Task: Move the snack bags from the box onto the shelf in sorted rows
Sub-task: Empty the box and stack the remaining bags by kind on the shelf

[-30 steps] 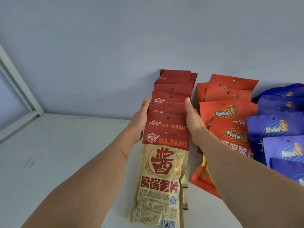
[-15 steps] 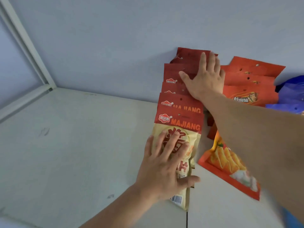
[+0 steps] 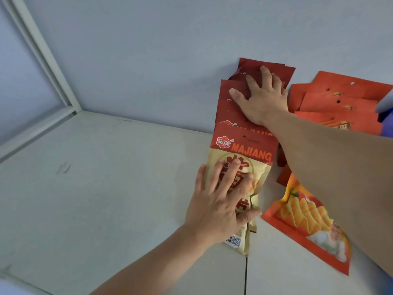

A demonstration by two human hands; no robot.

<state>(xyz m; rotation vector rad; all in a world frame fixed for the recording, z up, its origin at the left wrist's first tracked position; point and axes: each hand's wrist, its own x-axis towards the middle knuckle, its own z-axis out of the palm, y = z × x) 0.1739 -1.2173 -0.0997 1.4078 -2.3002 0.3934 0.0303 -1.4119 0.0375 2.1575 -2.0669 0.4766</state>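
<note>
A row of dark red and cream MAJIANG snack bags [image 3: 244, 145] lies overlapping on the white shelf [image 3: 106, 199], running back to the wall. My left hand [image 3: 221, 201] presses flat on the cream front of the nearest bag, fingers spread. My right hand [image 3: 261, 96] lies flat on the red tops of the bags at the far end, by the wall. Right of this row lies a row of orange snack bags [image 3: 340, 103], partly hidden by my right forearm; its front orange bag [image 3: 308, 226] shows pictured chips. The box is out of view.
The pale wall [image 3: 170, 50] closes the shelf at the back. A white shelf frame post [image 3: 42, 56] runs down to the back left corner. A seam [image 3: 245, 273] splits the shelf surface near the front. A purple bag edge [image 3: 386, 109] shows at far right.
Both hands left the sides of the MAJIANG row and now lie flat on top of it, left on the front bag, right at the far end. The view has shifted left.
</note>
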